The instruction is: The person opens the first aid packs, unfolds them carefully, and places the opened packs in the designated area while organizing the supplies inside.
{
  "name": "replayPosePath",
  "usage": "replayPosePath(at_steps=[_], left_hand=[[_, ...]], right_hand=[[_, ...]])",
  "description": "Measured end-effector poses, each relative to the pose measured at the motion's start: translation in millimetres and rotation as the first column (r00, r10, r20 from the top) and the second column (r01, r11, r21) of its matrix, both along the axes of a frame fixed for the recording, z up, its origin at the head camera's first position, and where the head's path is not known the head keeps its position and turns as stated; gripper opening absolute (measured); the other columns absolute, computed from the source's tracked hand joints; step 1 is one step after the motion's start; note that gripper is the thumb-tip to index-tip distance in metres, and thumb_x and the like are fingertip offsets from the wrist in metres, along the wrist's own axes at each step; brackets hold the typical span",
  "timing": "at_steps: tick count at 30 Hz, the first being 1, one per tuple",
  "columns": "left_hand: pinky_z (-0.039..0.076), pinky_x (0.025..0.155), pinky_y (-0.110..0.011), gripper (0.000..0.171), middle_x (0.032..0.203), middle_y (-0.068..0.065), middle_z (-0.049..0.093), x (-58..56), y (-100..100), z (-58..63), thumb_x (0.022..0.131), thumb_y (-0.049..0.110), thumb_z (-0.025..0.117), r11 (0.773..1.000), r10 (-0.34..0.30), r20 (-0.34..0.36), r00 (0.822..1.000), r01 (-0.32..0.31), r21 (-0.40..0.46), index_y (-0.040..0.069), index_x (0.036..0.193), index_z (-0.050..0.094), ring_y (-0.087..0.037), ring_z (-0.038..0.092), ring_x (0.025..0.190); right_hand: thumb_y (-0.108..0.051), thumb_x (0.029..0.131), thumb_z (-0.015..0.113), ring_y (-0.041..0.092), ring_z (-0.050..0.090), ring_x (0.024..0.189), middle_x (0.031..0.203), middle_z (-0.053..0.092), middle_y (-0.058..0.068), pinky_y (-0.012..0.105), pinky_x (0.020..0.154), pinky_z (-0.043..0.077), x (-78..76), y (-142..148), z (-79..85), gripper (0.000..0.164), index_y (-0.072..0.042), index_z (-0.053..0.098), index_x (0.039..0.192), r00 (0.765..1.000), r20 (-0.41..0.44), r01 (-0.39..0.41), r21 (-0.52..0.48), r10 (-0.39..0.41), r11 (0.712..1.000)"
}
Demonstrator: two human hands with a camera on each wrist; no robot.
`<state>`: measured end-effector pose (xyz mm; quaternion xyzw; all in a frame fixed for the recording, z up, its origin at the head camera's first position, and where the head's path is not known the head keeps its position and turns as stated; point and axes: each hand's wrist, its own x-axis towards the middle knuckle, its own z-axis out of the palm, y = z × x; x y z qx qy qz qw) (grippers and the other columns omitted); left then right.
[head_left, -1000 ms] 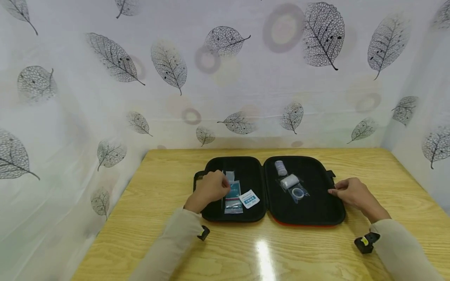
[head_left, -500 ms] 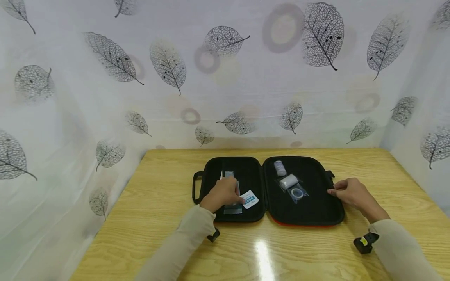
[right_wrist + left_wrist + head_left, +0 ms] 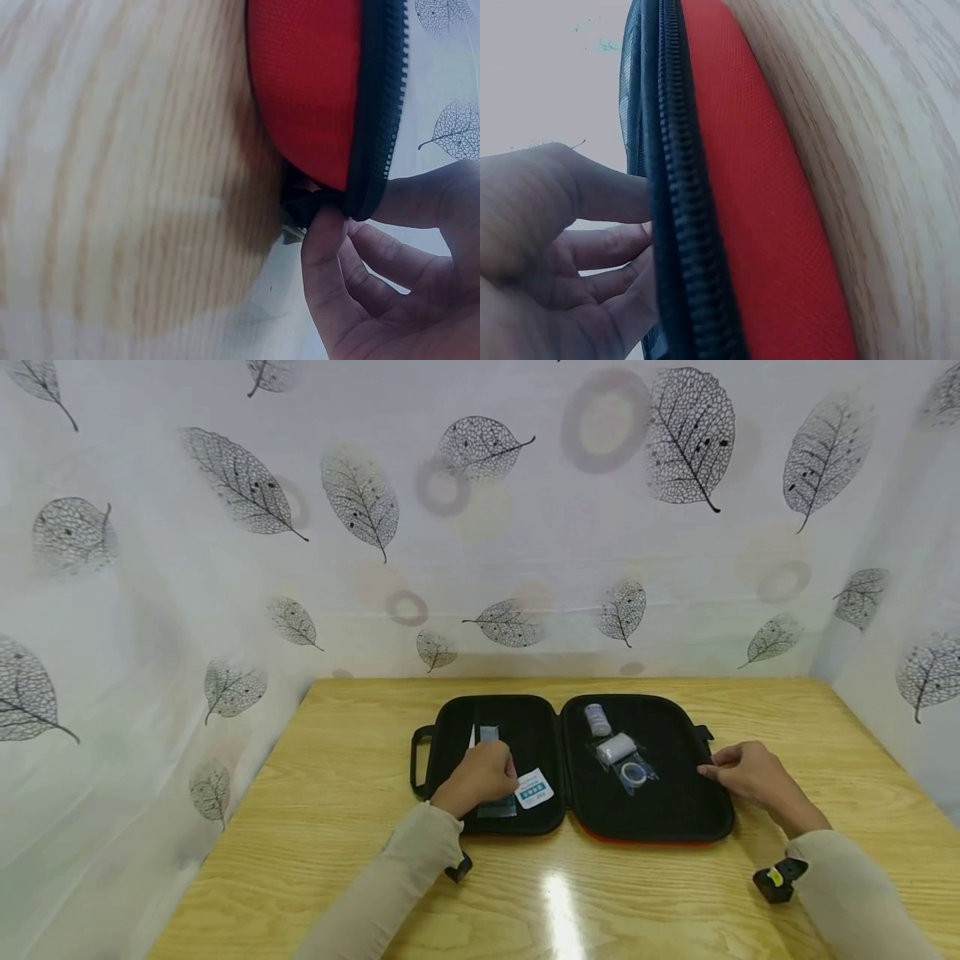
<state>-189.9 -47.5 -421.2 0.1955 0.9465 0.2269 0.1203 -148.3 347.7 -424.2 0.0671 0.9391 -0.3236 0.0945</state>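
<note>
A black-lined case with a red shell (image 3: 675, 810) lies unfolded on the table. My left hand (image 3: 480, 777) is over its left half, beside a white square packet with blue print (image 3: 534, 788). In the left wrist view that hand (image 3: 562, 255) reaches in past the zipper edge (image 3: 686, 195), which hides its fingertips; whether they hold anything is not visible. Flat packets (image 3: 497, 810) lie partly under it, and a thin white pointed thing (image 3: 472, 737) shows behind. My right hand (image 3: 753, 777) pinches the case's right edge, thumb and forefinger at the rim (image 3: 375, 165).
The case's right half holds a white roll (image 3: 597, 719), a wrapped bandage roll (image 3: 617, 748) and a tape ring in a clear bag (image 3: 633, 774). A carry handle (image 3: 422, 760) sticks out left. Leaf-patterned curtain (image 3: 525, 527) surrounds the wooden table (image 3: 345, 735).
My left hand has moved right and toward me, from the case's left side to over the flat packets. The white square packet has turned slightly. My right hand stays at the edge.
</note>
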Motion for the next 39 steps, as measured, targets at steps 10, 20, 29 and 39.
replayPosePath(at_steps=[10,20,29,39], left_hand=[[0.046,0.052,-0.026,0.015,0.072,0.003,0.063,-6.6,-17,6.8,0.090,0.012,0.073,0.990,0.081,-0.035,0.996,-0.076,0.120,0.012,0.076,0.069,-0.012,0.057,0.058],[0.055,0.056,-0.029,0.010,0.077,-0.004,0.071,-17.8,-63,17.5,0.092,0.013,0.074,0.903,0.334,-0.025,0.942,-0.312,0.295,0.003,0.091,0.074,-0.013,0.065,0.060],[0.054,0.053,-0.029,0.010,0.077,-0.005,0.073,-26.9,-93,12.4,0.091,0.013,0.074,0.836,0.479,-0.018,0.878,-0.449,0.316,0.003,0.091,0.075,-0.014,0.068,0.061],[0.054,0.055,-0.030,0.009,0.073,-0.005,0.072,-33.4,-95,2.7,0.090,0.012,0.075,0.810,0.513,0.017,0.858,-0.490,0.322,0.004,0.087,0.077,-0.015,0.068,0.061]], right_hand=[[-0.029,0.096,0.069,0.053,0.059,0.104,0.110,0.063,0.037,0.057,0.083,0.053,0.7,1,-1.1,0.059,0.024,0.056,0.120,1.000,-0.006,-0.010,0.001,0.010,1.000],[-0.030,0.096,0.069,0.055,0.058,0.105,0.110,0.064,0.037,0.058,0.084,0.053,1.0,2,-1.4,0.061,0.025,0.055,0.120,1.000,-0.011,-0.018,-0.001,0.018,1.000],[-0.030,0.096,0.069,0.055,0.058,0.104,0.110,0.063,0.038,0.057,0.083,0.053,2.3,2,-0.7,0.061,0.025,0.056,0.120,0.999,-0.022,-0.024,-0.005,0.024,1.000],[-0.030,0.096,0.070,0.054,0.058,0.104,0.109,0.064,0.037,0.057,0.082,0.053,1.5,2,-1.9,0.061,0.025,0.055,0.120,1.000,-0.021,-0.016,-0.005,0.016,1.000]])
